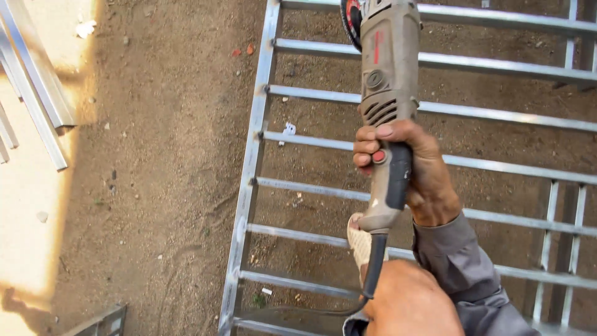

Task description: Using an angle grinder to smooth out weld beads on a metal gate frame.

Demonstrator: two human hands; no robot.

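Bare brown dirt (155,186) makes up the ground, sunlit along its left edge where several loose metal bars (37,93) lie. Flat on the dirt lies a steel grille frame (249,174) with a long side rail and evenly spaced crossbars running off to the right, low enough to be worked on from above.

Over the frame's upper part hangs a grey angle grinder (388,81), its body pointing away from the person and its disc (349,22) near the top crossbars, half cut off by the picture's edge. The right hand (410,171) is wrapped tight around the grinder's rear handle, fingers curled about it and the thumb lying beside the red switch, likely to keep the switch within reach. The left hand (407,302) sits lower, near the frame's bottom edge, closed around the black power cord (373,267), seemingly to keep it away from the disc. A shoe tip (360,239) shows on a crossbar between the hands.
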